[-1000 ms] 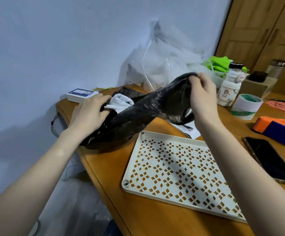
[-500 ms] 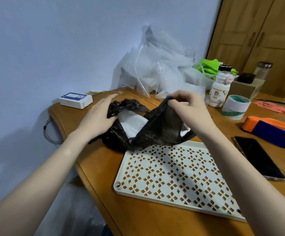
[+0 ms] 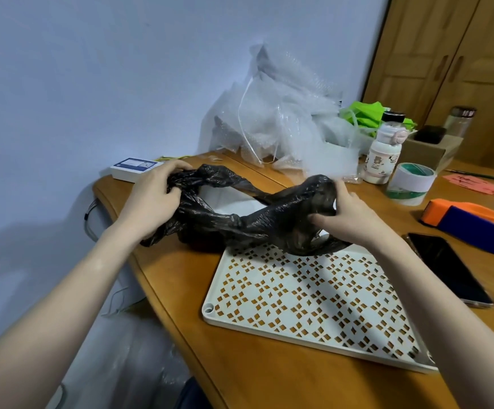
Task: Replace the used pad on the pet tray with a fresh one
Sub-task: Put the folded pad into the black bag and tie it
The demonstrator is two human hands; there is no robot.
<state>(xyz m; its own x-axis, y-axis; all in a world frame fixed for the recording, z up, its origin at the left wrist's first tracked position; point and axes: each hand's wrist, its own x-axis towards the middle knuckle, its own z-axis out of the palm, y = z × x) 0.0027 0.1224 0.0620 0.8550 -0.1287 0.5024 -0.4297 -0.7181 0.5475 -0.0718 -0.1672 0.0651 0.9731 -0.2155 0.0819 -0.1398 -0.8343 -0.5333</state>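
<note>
A cream pet tray with a diamond-cutout grid lies flat on the wooden table, with no pad on it. Just behind it lies a black plastic bag, its mouth stretched wide. A white pad shows inside the opening. My left hand grips the bag's left rim with curled fingers. My right hand grips the right rim, which bunches over the tray's far edge.
A small white box sits at the far left corner. A heap of bubble wrap leans on the wall. A white bottle, a tape roll, an orange-and-blue tape dispenser and a phone lie to the right.
The bag came down from the air onto the table. My right hand dropped and moved right, my left hand took hold of the left rim, and the mouth is pulled wider.
</note>
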